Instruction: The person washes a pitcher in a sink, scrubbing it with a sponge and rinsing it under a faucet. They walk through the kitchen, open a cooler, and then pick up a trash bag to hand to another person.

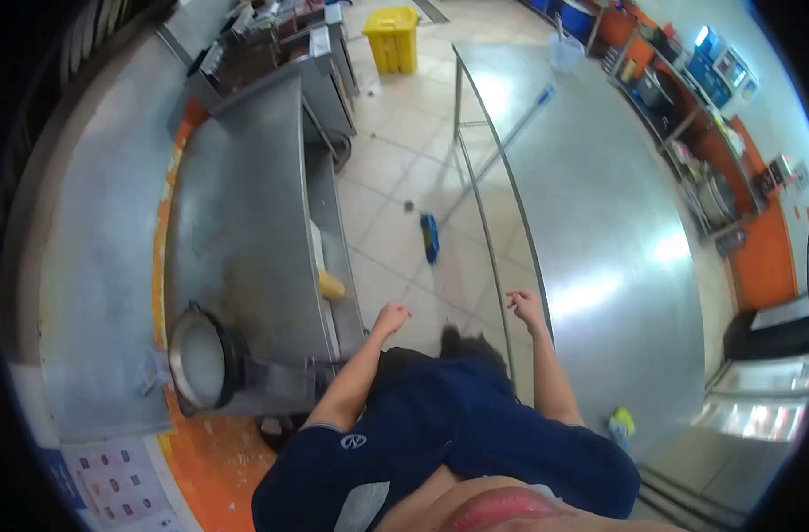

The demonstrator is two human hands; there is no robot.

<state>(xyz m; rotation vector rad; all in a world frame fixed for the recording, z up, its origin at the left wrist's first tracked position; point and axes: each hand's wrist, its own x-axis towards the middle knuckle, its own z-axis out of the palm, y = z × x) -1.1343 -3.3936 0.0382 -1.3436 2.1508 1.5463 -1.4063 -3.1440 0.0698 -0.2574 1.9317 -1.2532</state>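
Observation:
My left hand (392, 320) hangs empty in front of my body, fingers loosely bent and slightly apart, beside the edge of the left steel counter (245, 186). Across from it, my right hand (525, 310) is empty too, its bent fingers apart, near the edge of the long steel table (591, 186). Ahead on the tiled floor rests the blue head of a broom (430, 239). Its long handle slants up to the right and overlaps the table edge, ending in a blue tip above the tabletop.
A yellow bin (393, 40) stands at the far end of the aisle. To my left is a large pan (200, 359); a yellow item (331, 285) sits on the counter's lower shelf. A clear plastic container (566, 51) and a yellow-green packet (621, 424) are on the right table.

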